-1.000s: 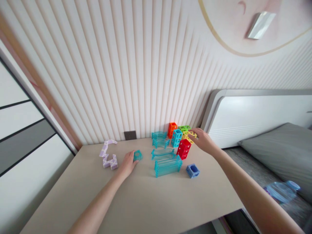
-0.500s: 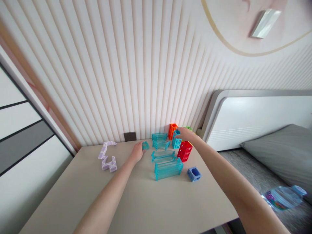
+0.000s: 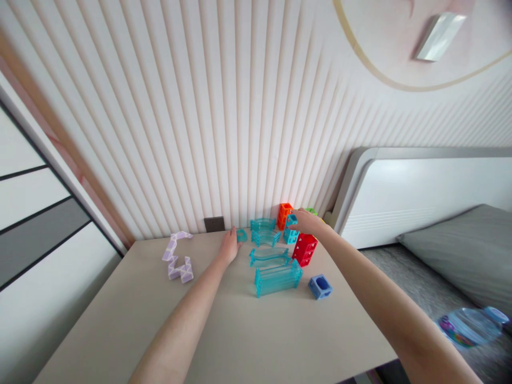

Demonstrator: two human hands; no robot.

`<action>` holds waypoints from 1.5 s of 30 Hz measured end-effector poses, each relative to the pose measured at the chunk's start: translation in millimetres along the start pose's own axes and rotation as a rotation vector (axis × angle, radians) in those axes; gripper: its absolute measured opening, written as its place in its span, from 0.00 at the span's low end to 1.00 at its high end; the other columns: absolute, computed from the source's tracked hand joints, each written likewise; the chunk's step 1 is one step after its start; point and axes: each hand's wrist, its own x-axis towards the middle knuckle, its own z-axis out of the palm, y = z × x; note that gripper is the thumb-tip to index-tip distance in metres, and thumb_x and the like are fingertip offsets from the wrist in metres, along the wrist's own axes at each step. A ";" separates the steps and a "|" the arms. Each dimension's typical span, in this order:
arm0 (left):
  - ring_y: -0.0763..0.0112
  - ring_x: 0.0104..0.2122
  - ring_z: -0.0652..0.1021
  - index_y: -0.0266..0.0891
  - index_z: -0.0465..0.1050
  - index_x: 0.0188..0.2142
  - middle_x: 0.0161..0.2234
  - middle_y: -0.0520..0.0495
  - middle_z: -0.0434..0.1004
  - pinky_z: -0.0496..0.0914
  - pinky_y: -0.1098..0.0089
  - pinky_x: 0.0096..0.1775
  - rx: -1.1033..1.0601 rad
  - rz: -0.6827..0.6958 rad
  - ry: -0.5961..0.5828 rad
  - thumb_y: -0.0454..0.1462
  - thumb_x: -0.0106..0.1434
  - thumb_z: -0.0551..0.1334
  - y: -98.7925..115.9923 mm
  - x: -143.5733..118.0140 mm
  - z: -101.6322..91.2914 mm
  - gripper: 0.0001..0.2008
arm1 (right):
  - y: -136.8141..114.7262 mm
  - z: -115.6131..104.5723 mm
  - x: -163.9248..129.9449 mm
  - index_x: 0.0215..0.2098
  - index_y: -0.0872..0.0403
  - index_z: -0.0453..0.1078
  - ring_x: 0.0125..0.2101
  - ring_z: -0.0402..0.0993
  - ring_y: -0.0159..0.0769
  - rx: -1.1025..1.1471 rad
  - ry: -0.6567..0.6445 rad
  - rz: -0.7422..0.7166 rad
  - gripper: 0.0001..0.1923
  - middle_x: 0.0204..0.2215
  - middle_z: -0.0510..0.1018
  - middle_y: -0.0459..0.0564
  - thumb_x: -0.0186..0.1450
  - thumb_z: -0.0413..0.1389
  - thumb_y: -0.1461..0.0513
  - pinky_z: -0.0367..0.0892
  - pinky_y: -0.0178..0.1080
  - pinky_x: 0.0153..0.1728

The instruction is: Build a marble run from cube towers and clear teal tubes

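Small teal block (image 3: 241, 234) sits at the far edge of the counter (image 3: 224, 330), just left of the stacked clear teal track pieces (image 3: 264, 230), pinched at the fingertips of the left hand (image 3: 230, 246). That grip is closed on it. Whether the block is resting on the counter or lifted a hair can't be told.

Right hand (image 3: 307, 222) is over the block cluster by the wall, fingers around the top of the cyan lattice block (image 3: 290, 228). Looks like contact, but whether the grip is actually clamped or just resting on top can't be told.

Progress, as a judgement: early. Pieces are mostly loose and separate, nothing obviously joined into a run.
- red lattice block (image 3: 304, 248) stands upright just in front of the cyan one
- orange lattice block (image 3: 284, 214) stands against the wall
- green block (image 3: 310, 211) is mostly hidden behind the right hand
- curved teal track (image 3: 269, 256) and long teal track section (image 3: 277, 278) lie flat mid-counter, near each other but apart
- blue cube (image 3: 320, 286) sits alone to the right front
- lilac twist-snake puzzle (image 3: 177, 257) lies well off to the left, untouched

Left to do: essentially all of any assembly.

Writing or brands: none readable. The wall socket plate (image 3: 214, 223) is plain and dark. The clear bottle (image 3: 472, 325) on the bed (image 3: 460, 250) has a colourful label, too blurred to read.
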 end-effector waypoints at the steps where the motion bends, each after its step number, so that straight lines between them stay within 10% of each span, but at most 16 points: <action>1: 0.46 0.63 0.68 0.32 0.55 0.66 0.61 0.27 0.69 0.61 0.51 0.62 0.002 -0.002 0.004 0.34 0.63 0.62 0.3 0.1 0.6 0.34 | -2.2 -2.2 -4.0 0.57 0.55 0.69 0.52 0.74 0.52 -0.002 0.024 -0.006 0.25 0.53 0.74 0.61 0.64 0.63 0.55 0.69 0.47 0.48; 14: 0.58 0.50 0.77 0.38 0.69 0.56 0.56 0.41 0.72 0.75 0.52 0.50 0.023 0.008 0.056 0.42 0.69 0.63 -0.1 10.9 -7.7 0.19 | -54.0 -31.3 -94.6 0.63 0.51 0.65 0.57 0.69 0.54 -0.013 0.371 -0.192 0.22 0.63 0.66 0.59 0.71 0.53 0.56 0.68 0.50 0.53; 20: 0.54 0.54 0.76 0.36 0.68 0.58 0.57 0.38 0.72 0.73 0.50 0.53 0.008 0.028 0.105 0.39 0.67 0.65 7.5 9.0 -14.1 0.22 | -95.3 -7.3 -153.6 0.58 0.50 0.69 0.56 0.71 0.51 0.187 0.520 -0.425 0.17 0.60 0.72 0.58 0.73 0.51 0.60 0.69 0.53 0.54; 24: 0.57 0.57 0.74 0.39 0.72 0.56 0.55 0.40 0.73 0.67 0.58 0.60 0.001 0.141 0.135 0.32 0.67 0.60 -5.2 -13.8 -51.2 0.18 | -149.8 31.4 -183.5 0.51 0.50 0.72 0.48 0.74 0.45 0.321 0.419 -0.644 0.13 0.48 0.79 0.53 0.70 0.52 0.64 0.71 0.47 0.50; 32: 0.48 0.60 0.70 0.37 0.73 0.53 0.56 0.34 0.73 0.64 0.49 0.61 0.081 -0.098 0.344 0.33 0.65 0.58 -91.6 -69.5 -161.5 0.17 | -264.4 113.0 -127.4 0.61 0.52 0.65 0.55 0.71 0.51 0.307 0.158 -0.615 0.24 0.58 0.73 0.59 0.67 0.58 0.59 0.70 0.51 0.52; 40: 0.64 0.35 0.80 0.37 0.72 0.38 0.33 0.46 0.78 0.73 0.62 0.41 -0.031 -0.356 0.338 0.38 0.68 0.59 -103.6 -105.6 -152.0 0.07 | -306.1 139.6 -100.7 0.66 0.55 0.61 0.62 0.66 0.52 0.414 0.145 -0.513 0.29 0.63 0.68 0.63 0.68 0.57 0.61 0.66 0.51 0.59; 45: 0.62 0.35 0.80 0.40 0.69 0.44 0.33 0.48 0.79 0.72 0.65 0.38 -0.181 -0.214 0.328 0.43 0.70 0.53 -80.9 -150.5 -169.5 0.12 | -284.7 111.0 -118.3 0.64 0.56 0.64 0.63 0.64 0.48 0.593 0.464 -0.557 0.23 0.63 0.68 0.62 0.72 0.51 0.60 0.63 0.51 0.62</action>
